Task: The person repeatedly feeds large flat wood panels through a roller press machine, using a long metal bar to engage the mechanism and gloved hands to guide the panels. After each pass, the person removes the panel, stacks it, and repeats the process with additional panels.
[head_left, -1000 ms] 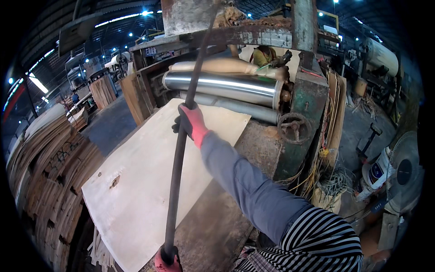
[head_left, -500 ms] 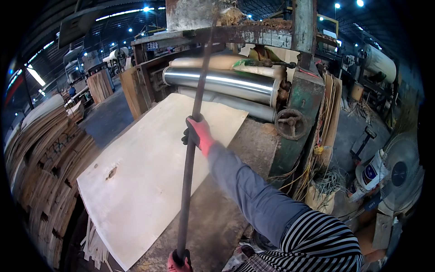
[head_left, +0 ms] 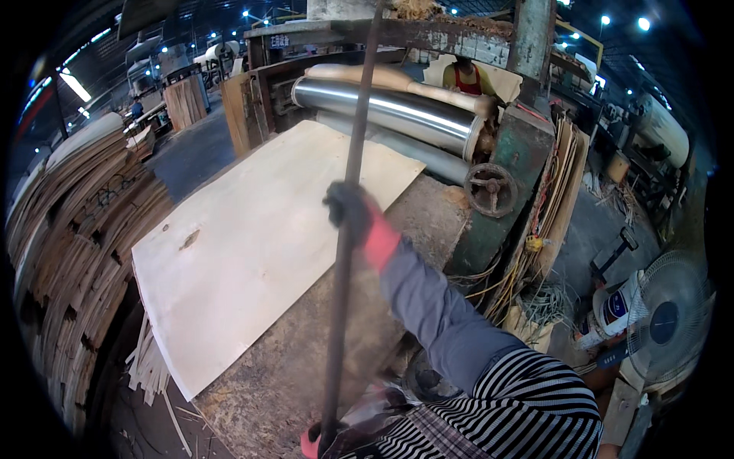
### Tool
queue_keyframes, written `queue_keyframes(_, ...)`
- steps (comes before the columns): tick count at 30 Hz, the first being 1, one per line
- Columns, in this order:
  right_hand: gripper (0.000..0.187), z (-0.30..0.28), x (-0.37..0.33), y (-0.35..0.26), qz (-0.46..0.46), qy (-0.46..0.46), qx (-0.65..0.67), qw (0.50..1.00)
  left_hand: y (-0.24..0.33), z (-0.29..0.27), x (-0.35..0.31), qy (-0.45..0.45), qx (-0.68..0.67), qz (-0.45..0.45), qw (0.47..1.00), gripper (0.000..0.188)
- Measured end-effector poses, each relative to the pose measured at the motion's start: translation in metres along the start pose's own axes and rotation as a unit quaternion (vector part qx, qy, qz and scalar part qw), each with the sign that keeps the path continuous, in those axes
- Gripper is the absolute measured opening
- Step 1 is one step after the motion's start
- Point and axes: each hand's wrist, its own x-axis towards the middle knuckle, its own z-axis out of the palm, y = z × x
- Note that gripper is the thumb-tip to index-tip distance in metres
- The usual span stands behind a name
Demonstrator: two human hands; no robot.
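Gloved in pink and black, my right hand [head_left: 359, 222] is closed round the middle of a long dark pole [head_left: 358, 138]. My left hand [head_left: 310, 441], in a similar glove, grips the pole's lower end at the bottom edge; most of it is hidden by clothing. The pole slants up past the top edge, and its upper end is out of view. Beneath it, a large pale veneer sheet [head_left: 237, 252] with a small knot hole lies on the worn machine bed [head_left: 306, 367]. The sheet's far edge reaches the shiny metal roller [head_left: 390, 115].
A handwheel [head_left: 491, 190] sits on the green machine frame at right. Behind the rollers is a person [head_left: 468, 78] in a red apron. Stacked veneer [head_left: 76, 260] stands at left. A fan [head_left: 664, 323], a white bucket [head_left: 615, 306] and loose straps [head_left: 547, 302] are at right.
The view has shifted, so the machine appears higher. My right hand's fingers are wrapped more fully round the pole. Behind the rollers, the person has drawn back and a green item has gone from the top.
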Motion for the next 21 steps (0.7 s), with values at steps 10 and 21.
queue_keyframes(10, 0.029, 0.030, -0.106, -0.044, -0.016, 0.069, -0.013, 0.997, 0.083, 0.010, -0.079, 0.013, 0.051, 0.052, 0.997, 0.051)
queue_keyframes(21, 0.029, -0.030, -0.096, -0.061, -0.104, 0.137, -0.040, 0.984, 0.151, 0.064, -0.005, 0.113, 0.438, 0.266, 0.851, 0.065)
